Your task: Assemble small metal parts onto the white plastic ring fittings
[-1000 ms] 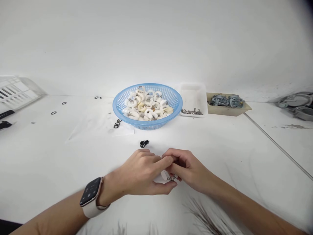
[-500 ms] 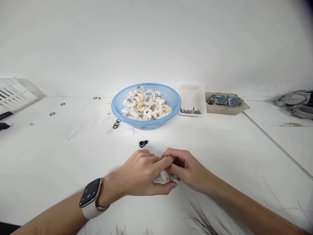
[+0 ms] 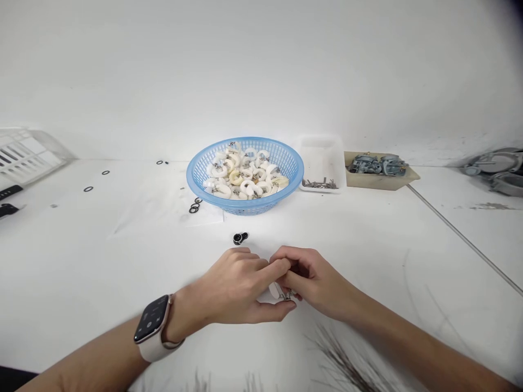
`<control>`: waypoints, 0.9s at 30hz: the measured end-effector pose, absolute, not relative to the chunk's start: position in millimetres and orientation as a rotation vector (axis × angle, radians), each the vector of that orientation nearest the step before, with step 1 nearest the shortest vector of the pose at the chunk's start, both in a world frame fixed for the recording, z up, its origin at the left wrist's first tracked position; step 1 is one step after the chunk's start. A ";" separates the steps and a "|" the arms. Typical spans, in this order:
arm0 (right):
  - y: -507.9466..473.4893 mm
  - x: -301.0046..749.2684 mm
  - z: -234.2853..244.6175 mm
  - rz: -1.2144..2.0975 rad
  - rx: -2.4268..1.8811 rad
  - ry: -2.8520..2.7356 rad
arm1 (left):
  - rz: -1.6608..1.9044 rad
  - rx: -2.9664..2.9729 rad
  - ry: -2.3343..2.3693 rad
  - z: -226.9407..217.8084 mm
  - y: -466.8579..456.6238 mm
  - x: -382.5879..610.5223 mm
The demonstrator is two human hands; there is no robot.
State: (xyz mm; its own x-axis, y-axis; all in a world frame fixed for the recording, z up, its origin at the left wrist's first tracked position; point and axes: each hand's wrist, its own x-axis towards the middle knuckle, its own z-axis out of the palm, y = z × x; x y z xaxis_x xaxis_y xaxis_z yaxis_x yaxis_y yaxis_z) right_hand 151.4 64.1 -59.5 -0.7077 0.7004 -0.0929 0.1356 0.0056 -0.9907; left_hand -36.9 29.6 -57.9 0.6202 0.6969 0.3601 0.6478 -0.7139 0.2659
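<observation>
My left hand [image 3: 235, 288] and my right hand [image 3: 312, 280] meet low over the white table, both closed around one small white curved part [image 3: 274, 291] with a metal bit at its lower end. Most of that part is hidden by my fingers. A watch [image 3: 152, 326] sits on my left wrist. A small black ring-like piece [image 3: 240, 238] lies on the table just beyond my hands. Farther back stands a blue basket [image 3: 202, 182] heaped with several similar white curved parts [image 3: 245, 177].
A white tray [image 3: 322, 160] with small metal pins stands right of the basket, then a tan tray [image 3: 411, 177] of grey metal parts. Black rings [image 3: 194, 207] lie left of the basket, more [image 3: 89, 189] at far left. A white slotted crate [image 3: 24, 152] sits at the left edge.
Both hands stay together on the white part with only slight finger shifts. The view has drifted a little.
</observation>
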 end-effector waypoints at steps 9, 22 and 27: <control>63.4 152.6 -57.7 1.749 -0.869 -1.864 | 0.664 2.709 1.149 -56.9 29.3 -37.2; 63.3 150.8 -59.5 1.740 -0.881 -1.869 | 0.644 2.725 1.124 -57.9 30.3 -38.1; 63.4 150.9 -58.4 1.739 -0.878 -1.875 | 0.632 2.719 1.126 -57.0 30.4 -38.4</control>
State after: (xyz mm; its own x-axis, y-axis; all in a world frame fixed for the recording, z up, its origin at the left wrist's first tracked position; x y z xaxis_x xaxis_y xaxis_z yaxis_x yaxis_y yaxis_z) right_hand 150.9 63.4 -58.4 -0.7048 0.7018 -0.1040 0.1566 0.0109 -0.9876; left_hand -38.4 30.4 -57.0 0.6335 0.7003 0.3289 0.6454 -0.7128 0.2745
